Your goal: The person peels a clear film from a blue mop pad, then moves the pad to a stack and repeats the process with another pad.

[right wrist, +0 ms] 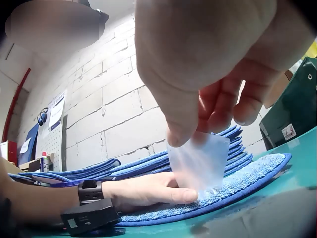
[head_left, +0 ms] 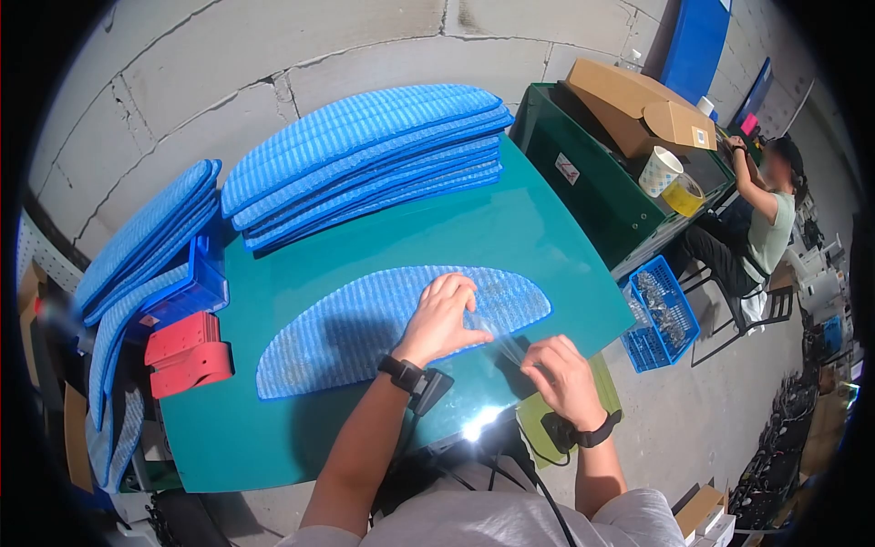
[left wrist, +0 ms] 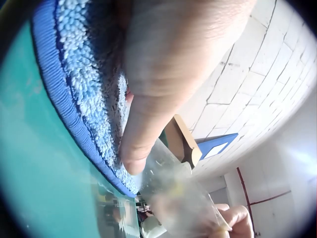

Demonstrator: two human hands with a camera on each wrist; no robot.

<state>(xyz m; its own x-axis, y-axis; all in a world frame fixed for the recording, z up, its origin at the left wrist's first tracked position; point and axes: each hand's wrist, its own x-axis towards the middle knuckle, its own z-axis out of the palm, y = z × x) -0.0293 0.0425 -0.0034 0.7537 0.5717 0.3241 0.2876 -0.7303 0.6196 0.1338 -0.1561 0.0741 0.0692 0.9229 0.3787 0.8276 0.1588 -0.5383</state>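
1 blue half-moon pad (head_left: 365, 319) lies flat on the teal bench (head_left: 547, 237), in front of the person. Long axis runs left to right, right end angled a bit toward the wall. Straight edge faces the person, curved edge faces the wall.

Left hand (head_left: 445, 319): on the pad's right half, thumb straight and pointing right at the straight edge, not gripping the pad. Right hand (head_left: 563, 378): off the pad, just past the straight edge, thumb and fingertips pinching 1 clear film strip (left wrist: 185, 203). Strip's long axis slants between the 2 hands, from the left thumb out to the right fingertips; its near end by the left thumb is hard to make out, can't tell if it is stuck to the pad.

Behind: pad stack (head_left: 355, 164), long axes left to right, right ends angled toward the wall. Left side: blue bin (head_left: 210, 273) with more pads, red item (head_left: 187, 356) beside it. Right: green cabinet (head_left: 583, 173) carrying a cardboard box (head_left: 638, 105), paper cup (head_left: 658, 173) and yellow tape roll (head_left: 684, 194). 1 seated person (head_left: 770, 219) farther right.
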